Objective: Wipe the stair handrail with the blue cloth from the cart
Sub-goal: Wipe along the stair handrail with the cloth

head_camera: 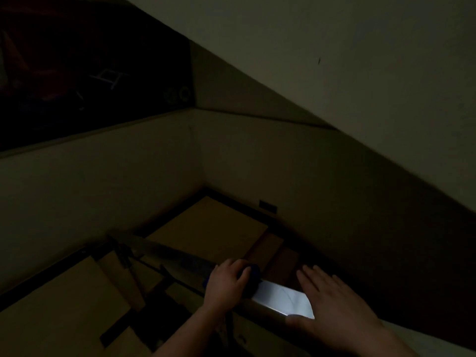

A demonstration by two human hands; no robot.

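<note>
Blue soft cloth (253, 271) sits on the long shiny handrail (280, 298), bunched under the left hand (226, 279), which grips it and presses down so it can rub the rail. Just beside the cloth, the right hand (337, 307) lies flat and loose with nothing in it, maybe for balance on the dark stairs.

I stand in a very dark stairwell. At 12 o'clock a pale wall (334, 60) rises, with one small dark mark (319, 61) on it. At 6 o'clock I see a tan landing floor (208, 228), and brown steps (268, 249) go down toward it. At 4 o'clock of the landing, a small dark plate (268, 206) sits low on the wall. At 10 o'clock is a black opening (90, 73) with faint shapes I cannot tell.
</note>
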